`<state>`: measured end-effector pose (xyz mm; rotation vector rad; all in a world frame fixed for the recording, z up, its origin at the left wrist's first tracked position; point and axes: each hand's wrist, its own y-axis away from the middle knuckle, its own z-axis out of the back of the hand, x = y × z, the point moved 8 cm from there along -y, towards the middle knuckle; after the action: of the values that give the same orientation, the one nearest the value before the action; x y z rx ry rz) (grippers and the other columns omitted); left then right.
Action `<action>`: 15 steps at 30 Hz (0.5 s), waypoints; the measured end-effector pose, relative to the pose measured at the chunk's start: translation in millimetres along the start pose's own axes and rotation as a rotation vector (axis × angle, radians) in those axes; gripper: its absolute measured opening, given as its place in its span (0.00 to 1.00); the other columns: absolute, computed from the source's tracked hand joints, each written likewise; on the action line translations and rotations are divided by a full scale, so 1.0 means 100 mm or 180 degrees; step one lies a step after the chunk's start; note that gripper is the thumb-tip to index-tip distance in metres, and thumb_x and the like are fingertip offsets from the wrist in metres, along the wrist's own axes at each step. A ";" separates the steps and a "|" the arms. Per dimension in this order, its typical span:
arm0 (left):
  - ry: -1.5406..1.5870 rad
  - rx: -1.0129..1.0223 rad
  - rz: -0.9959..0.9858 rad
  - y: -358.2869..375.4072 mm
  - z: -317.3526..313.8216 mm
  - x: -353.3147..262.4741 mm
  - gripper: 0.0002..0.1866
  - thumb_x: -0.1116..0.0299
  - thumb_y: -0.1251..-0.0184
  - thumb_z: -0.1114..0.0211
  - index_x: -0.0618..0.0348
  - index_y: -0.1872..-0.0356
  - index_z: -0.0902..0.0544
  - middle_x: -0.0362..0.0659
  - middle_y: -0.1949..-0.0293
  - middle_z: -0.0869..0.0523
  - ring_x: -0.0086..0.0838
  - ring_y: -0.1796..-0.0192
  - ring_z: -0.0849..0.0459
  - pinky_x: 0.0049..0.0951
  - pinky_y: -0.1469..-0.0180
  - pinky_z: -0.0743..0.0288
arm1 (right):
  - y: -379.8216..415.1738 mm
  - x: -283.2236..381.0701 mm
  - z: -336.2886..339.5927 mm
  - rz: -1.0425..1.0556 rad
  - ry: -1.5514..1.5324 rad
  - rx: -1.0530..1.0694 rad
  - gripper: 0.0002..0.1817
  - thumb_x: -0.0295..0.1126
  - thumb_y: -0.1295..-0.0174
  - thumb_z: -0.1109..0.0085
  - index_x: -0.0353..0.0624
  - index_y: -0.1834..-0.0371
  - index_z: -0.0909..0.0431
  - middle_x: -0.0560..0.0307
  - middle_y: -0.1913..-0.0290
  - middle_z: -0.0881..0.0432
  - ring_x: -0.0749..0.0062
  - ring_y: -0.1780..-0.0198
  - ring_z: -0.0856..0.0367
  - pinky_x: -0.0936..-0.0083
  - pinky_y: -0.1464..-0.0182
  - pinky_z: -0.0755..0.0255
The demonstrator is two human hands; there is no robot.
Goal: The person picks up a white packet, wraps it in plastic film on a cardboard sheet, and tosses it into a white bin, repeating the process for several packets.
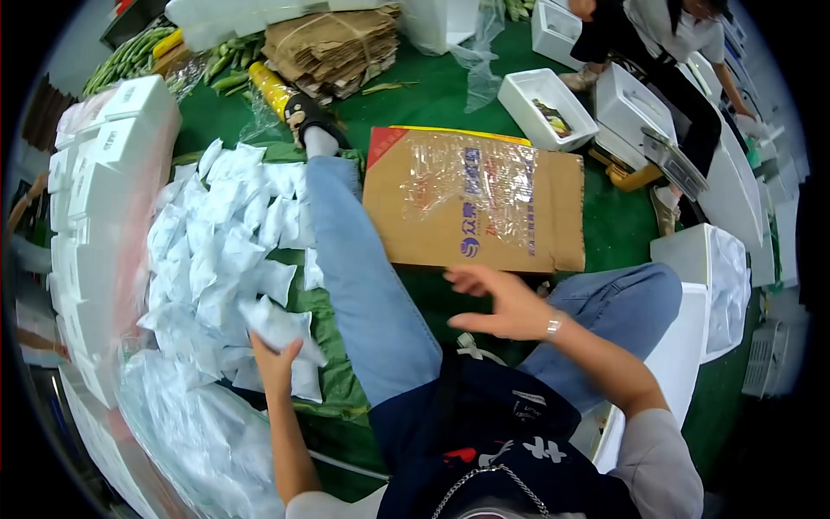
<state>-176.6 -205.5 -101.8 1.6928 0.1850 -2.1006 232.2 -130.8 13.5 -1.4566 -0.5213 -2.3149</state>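
My left hand (275,356) is at the right edge of a pile of white packets (212,246), its fingers closed on one white packet (278,324) that is slightly blurred. My right hand (506,304) is in the air over my lap, fingers apart and nothing in it. Just beyond it a flat brown cardboard box (389,208) with clear tape and blue print lies on the green floor. The pile rests partly on a green sheet (324,337) beside my leg.
White foam boxes (117,164) are stacked at the left. Flattened brown cardboard (333,43) and green vegetables (130,59) lie at the back. An open foam box (546,108) stands beyond the brown box. Another person (674,43) sits at the upper right near foam boxes.
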 end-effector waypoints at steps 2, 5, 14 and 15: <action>0.1128 0.1164 -0.0253 -0.12 -0.94 -0.74 0.44 0.61 0.58 0.23 0.68 0.38 0.33 0.48 0.49 0.21 0.34 0.49 0.18 0.33 0.46 0.24 | -0.24 0.13 -0.18 0.0196 -0.0111 0.0176 0.48 0.39 0.50 0.25 0.37 0.29 0.45 0.45 0.34 0.31 0.63 0.36 0.29 0.68 0.37 0.34; 0.1390 0.2552 -0.0525 -0.03 -2.24 -1.48 0.51 0.54 0.56 0.22 0.66 0.32 0.38 0.46 0.40 0.25 0.32 0.39 0.25 0.36 0.37 0.31 | -0.50 0.36 -0.07 0.0783 -0.0438 0.0007 0.63 0.37 0.59 0.20 0.39 0.24 0.59 0.45 0.28 0.44 0.60 0.27 0.42 0.64 0.30 0.42; -0.3927 0.1412 -0.1129 -1.16 -3.18 -0.98 0.34 0.44 0.37 0.38 0.64 0.44 0.29 0.55 0.56 0.14 0.44 0.60 0.12 0.44 0.54 0.20 | -0.99 -1.04 1.37 -0.0588 0.1653 -0.1868 0.67 0.39 0.68 0.21 0.38 0.24 0.58 0.38 0.29 0.44 0.45 0.25 0.50 0.59 0.26 0.52; -0.3957 0.1412 -0.1090 -1.15 -3.20 -0.86 0.34 0.44 0.37 0.38 0.64 0.44 0.29 0.55 0.56 0.14 0.44 0.60 0.12 0.44 0.54 0.20 | -1.08 -1.14 1.39 -0.0591 0.1621 -0.1836 0.67 0.39 0.68 0.21 0.38 0.24 0.58 0.38 0.29 0.44 0.45 0.25 0.50 0.59 0.26 0.52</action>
<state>76.9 36.5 -116.9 0.2344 -0.4236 -3.1819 334.5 42.0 -46.6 -0.9649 0.1813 -3.0030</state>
